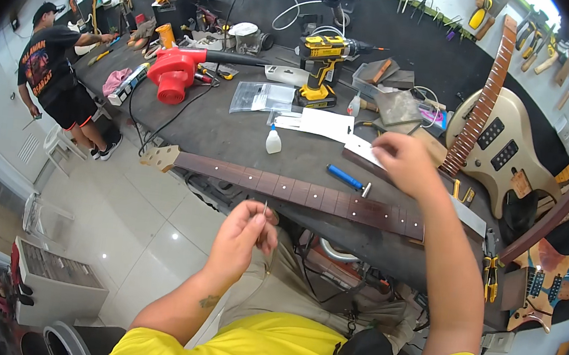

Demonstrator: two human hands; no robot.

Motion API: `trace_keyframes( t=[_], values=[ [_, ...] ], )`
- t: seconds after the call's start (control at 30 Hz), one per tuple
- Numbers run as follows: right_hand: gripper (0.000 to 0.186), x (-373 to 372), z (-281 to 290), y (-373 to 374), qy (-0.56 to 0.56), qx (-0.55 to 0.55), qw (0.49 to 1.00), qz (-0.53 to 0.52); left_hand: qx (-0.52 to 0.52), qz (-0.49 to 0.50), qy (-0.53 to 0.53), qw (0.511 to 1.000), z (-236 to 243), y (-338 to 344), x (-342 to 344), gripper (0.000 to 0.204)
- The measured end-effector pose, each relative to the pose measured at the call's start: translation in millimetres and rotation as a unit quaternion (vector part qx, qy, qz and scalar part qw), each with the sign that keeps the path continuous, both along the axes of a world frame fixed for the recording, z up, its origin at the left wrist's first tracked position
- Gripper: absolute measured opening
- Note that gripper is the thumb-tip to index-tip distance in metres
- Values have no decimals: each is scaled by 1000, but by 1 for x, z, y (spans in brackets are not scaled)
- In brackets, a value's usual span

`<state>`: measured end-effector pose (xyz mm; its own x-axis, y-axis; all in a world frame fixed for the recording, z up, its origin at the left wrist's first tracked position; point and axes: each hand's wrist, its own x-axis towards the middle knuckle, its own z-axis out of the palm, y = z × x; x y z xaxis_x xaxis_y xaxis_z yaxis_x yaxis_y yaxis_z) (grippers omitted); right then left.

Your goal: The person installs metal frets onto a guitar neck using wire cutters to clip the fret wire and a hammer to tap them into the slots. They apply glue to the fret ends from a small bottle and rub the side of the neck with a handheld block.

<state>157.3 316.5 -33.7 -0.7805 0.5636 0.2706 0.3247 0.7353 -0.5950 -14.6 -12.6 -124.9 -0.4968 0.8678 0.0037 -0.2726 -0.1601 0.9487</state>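
Observation:
A guitar neck [277,185] with a dark fretboard and pale dot inlays lies along the bench's near edge, its headstock at the left. My left hand [245,232] is raised just in front of the neck, pinching a short thin metal piece [266,207] between thumb and fingers. Farther right, my right hand [404,159] reaches over the bench with its fingers closed at the end of a long white-topped block [364,150]. What those fingers hold, if anything, is hidden. Between neck and block rests a small hammer with a blue handle [345,177].
A yellow cordless drill [319,74], red blower [174,72] and white squeeze bottle [274,140] stand on the bench [200,123]. A gold electric guitar body [510,142] leans at the right, near yellow-handled pliers [490,279]. Another person [54,63] works at the far left.

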Motion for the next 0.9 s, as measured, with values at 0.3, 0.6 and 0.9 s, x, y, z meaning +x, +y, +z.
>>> trace_keyframes(
  t=[0.3, 0.6, 0.9],
  values=[
    [16, 65, -10, -122, -67, 9, 986, 154, 8, -36, 29, 999, -14, -7, 7, 11],
    [20, 266, -33, -122, 35, -58, 975, -210, -66, -143, -15, 987, -37, 23, 62, 9],
    [43, 387, -80, -35, -150, 136, 851, -485, 5, -243, 191, 951, -9, 62, 104, 12]
  ],
)
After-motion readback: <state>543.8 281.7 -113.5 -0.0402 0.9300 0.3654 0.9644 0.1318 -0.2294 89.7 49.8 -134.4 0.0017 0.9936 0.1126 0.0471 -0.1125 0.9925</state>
